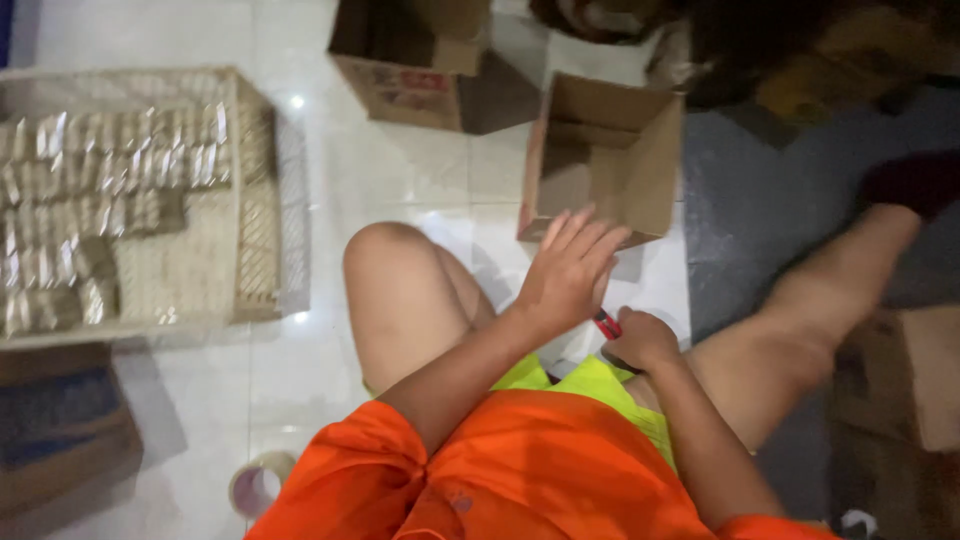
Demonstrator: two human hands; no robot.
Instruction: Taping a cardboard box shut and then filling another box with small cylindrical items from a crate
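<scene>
While the person sits on the pale glossy tiled floor (330, 170) with knees apart, the right hand (640, 338) is closed in a fist around a small red-and-black handled tool (606, 324), probably a utility cutter. Only a short stub of the tool shows, sticking out of the fist toward the upper left, so its long axis seems to run diagonally up toward the left hand; its tip is hidden and I cannot tell what it touches. The left hand (570, 268) is spread flat, fingers straight and slightly fanned, pointing up and to the right; it grips nothing and rests over the tool and against the near lower edge of a small open brown cardboard box (610, 160). That box stands on the floor between the knees, its mouth open toward the camera, flaps out.

Beyond it, toward the far edge of the floor, sits a second, larger open cardboard box (410, 60) with a printed side. Near the left edge of the floor lies a shallow pale woven tray (255, 200) filled with rows of small silvery wrapped packets (110, 160). Below the tray, at the near left corner, is a flattened brown and blue carton (60, 430), and a roll of clear packing tape (258, 485) lies just beside the orange shirt (520, 470). At the right, a dark grey mat (780, 200) covers the floor, with another brown carton (910, 370) at its right edge.
</scene>
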